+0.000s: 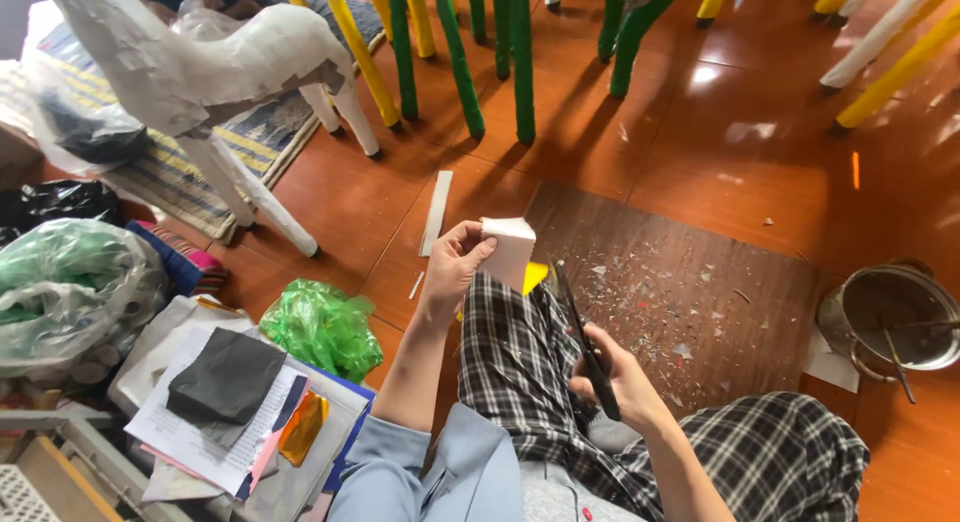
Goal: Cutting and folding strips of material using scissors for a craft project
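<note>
My left hand is raised over my knee and grips a folded piece of white paper by its left edge. My right hand rests on my checked trouser leg and holds black scissors, blades pointing up toward the paper. A yellow scrap shows just behind the white paper. I sit on the floor with both legs stretched out.
A white papier-mâché animal figure stands at the upper left, with green and yellow figure legs behind it. Paper scraps litter a brown mat. A metal pot sits at right. Bags, a green plastic bag and paper sheets lie at left.
</note>
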